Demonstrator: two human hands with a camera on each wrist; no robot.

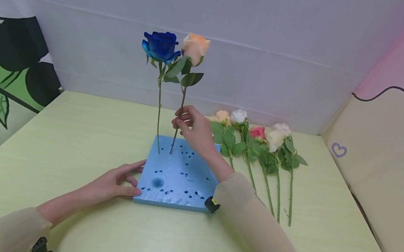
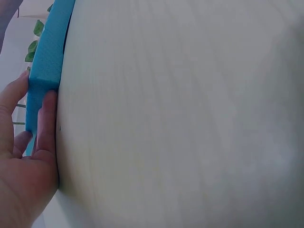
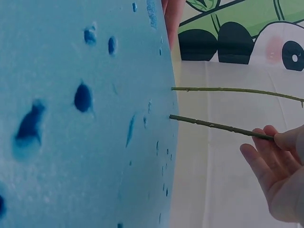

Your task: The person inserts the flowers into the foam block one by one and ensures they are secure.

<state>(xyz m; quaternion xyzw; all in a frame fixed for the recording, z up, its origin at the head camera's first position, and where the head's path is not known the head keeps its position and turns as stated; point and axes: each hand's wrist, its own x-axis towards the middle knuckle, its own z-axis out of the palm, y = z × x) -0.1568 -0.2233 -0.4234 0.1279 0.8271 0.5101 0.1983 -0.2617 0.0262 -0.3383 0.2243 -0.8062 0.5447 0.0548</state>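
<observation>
A light blue foam board (image 1: 175, 182) pitted with holes lies on the table. In it, near the back left, a blue rose (image 1: 161, 47) stands upright on a long stem. My right hand (image 1: 195, 129) pinches the stem of a peach rose (image 1: 195, 49) partway up, holding the flower upright beside the blue one. In the right wrist view, the lower end of this stem (image 3: 209, 124) is right at the board's surface. My left hand (image 1: 119, 181) rests along the board's left side, thumb at the near corner and fingers extended against the edge (image 2: 42, 80).
Several loose roses lie on the table to the right of the board, with a white rose (image 1: 239, 116) and a pink rose (image 1: 257, 132) among them, stems toward me. The pale yellow table (image 1: 97, 223) meets a white backdrop (image 1: 269, 79) behind. Printed panels flank both sides.
</observation>
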